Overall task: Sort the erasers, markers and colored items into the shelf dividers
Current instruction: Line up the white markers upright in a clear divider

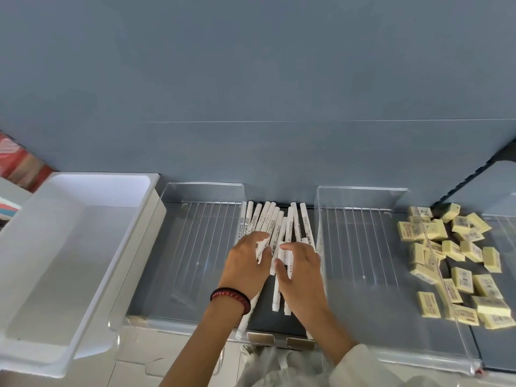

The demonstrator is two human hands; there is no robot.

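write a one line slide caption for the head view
Left hand and right hand grip white markers between clear shelf dividers, with yellow erasers scattered at right.

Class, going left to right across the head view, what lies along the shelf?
White bin → left clear divider → white markers → right clear divider → yellow erasers.
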